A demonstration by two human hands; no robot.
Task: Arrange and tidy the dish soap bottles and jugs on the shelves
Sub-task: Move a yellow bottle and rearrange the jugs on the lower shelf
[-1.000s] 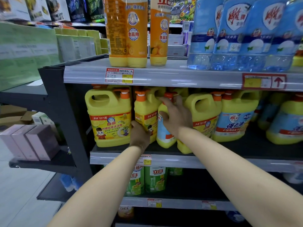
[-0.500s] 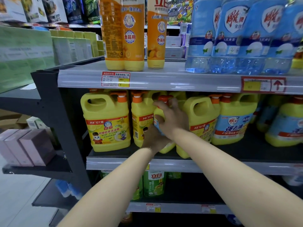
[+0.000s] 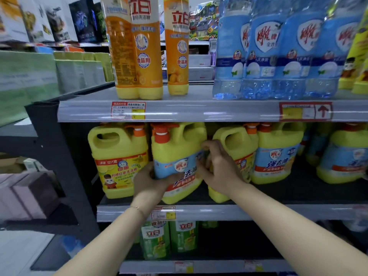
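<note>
A yellow dish soap jug with a blue label point(image 3: 175, 156) stands at the front of the middle shelf point(image 3: 258, 212), its label facing me. My left hand point(image 3: 151, 184) grips its lower left side and my right hand point(image 3: 217, 168) grips its right side. Left of it stands a yellow jug with a yellow cartoon label point(image 3: 119, 160). Behind my right hand is another yellow jug point(image 3: 235, 144), and further right a blue-labelled jug point(image 3: 278, 156). Orange bottles point(image 3: 139, 48) and blue bottles point(image 3: 278, 48) line the top shelf.
Green bottles point(image 3: 171, 240) stand on the lower shelf. The black shelf upright point(image 3: 59, 156) rises at the left, with pinkish boxes point(image 3: 25, 196) on a side shelf beyond it. More yellow jugs point(image 3: 342, 156) fill the right end of the middle shelf.
The blue-labelled jug has been turned and pulled forward so its label faces me. My left hand shifted from the jug on its left onto its lower side. The camera moved closer.
</note>
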